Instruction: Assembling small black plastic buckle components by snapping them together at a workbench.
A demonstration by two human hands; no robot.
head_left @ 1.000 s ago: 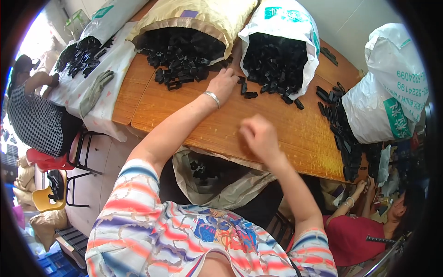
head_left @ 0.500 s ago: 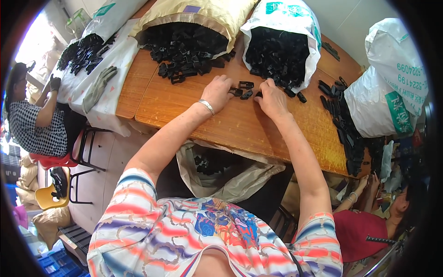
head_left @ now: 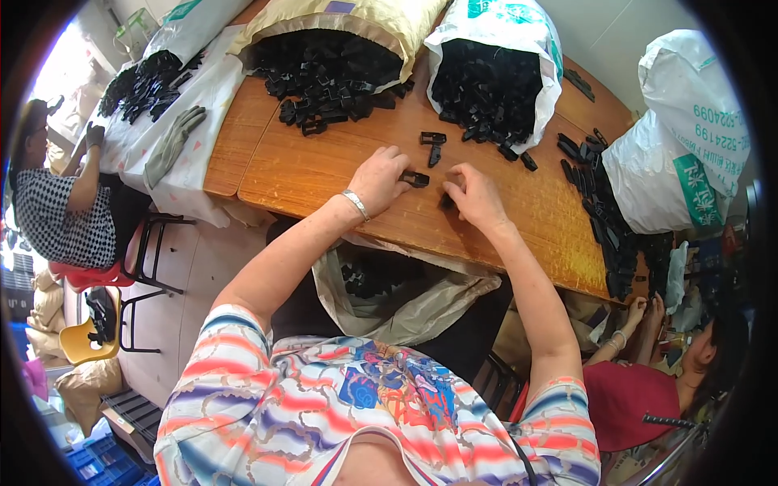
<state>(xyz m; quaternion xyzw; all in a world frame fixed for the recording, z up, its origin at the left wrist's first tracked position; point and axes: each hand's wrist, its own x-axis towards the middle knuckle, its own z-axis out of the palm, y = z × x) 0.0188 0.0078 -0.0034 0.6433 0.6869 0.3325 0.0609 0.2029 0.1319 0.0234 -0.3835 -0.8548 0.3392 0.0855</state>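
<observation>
Over the near part of the wooden table (head_left: 300, 174), my left hand (head_left: 379, 183) pinches a black plastic buckle part (head_left: 416, 179) between thumb and fingers. Facing it, my right hand (head_left: 476, 197) is closed on a small dark piece (head_left: 447, 200), mostly hidden by the fingers and blurred. The two held pieces are a short gap apart. Just beyond my hands lie two loose parts: a black frame-shaped buckle piece (head_left: 433, 138) and a narrower black piece (head_left: 435, 155) touching or nearly touching it.
A tan sack (head_left: 421, 20) and a white sack (head_left: 553, 81) spill black parts at the back. More black pieces (head_left: 596, 211) line the right edge beside another white bag (head_left: 656, 174). An open sack (head_left: 332, 296) hangs below the front edge. Co-workers sit left (head_left: 65, 211) and right (head_left: 632, 397).
Both hands have drawn back toward me, away from the sacks, each with a black piece. The two loose parts beyond them now lie uncovered, slightly shifted.
</observation>
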